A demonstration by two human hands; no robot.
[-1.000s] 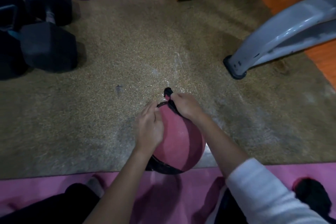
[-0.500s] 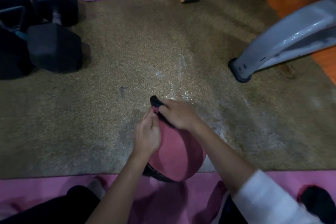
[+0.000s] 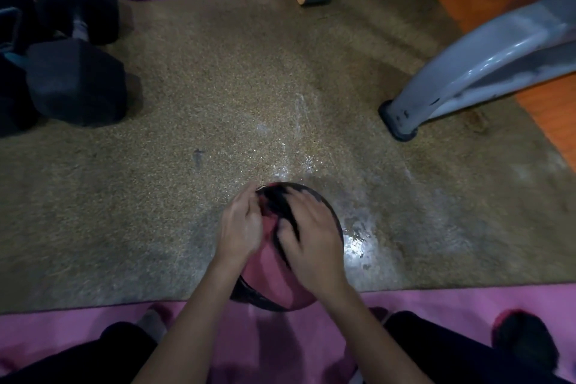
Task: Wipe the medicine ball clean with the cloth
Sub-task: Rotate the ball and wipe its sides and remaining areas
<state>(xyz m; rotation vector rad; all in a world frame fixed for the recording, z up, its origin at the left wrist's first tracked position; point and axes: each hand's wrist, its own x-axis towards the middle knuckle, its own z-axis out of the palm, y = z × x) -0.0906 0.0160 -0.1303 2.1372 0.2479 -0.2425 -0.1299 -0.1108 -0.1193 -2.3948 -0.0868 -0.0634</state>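
The right hand (image 3: 311, 240) lies palm-down on top of the medicine ball (image 3: 271, 274), its spread fingers pressing a dark, crumpled cloth (image 3: 277, 203) onto it; motion blur hides whether any finger pinches the fabric. The left hand (image 3: 240, 227) rests flat against the ball's left side, fingers extended toward the cloth's edge. The ball, matte red with black bands, sits at the near edge of a coarse, speckled brown mat (image 3: 187, 103) with wet, glinting patches. Half a second ago the right hand pinched the cloth at the ball's far edge; it has since slid nearer, over the crown. Black hexagonal dumbbells (image 3: 74, 81) lie far left.
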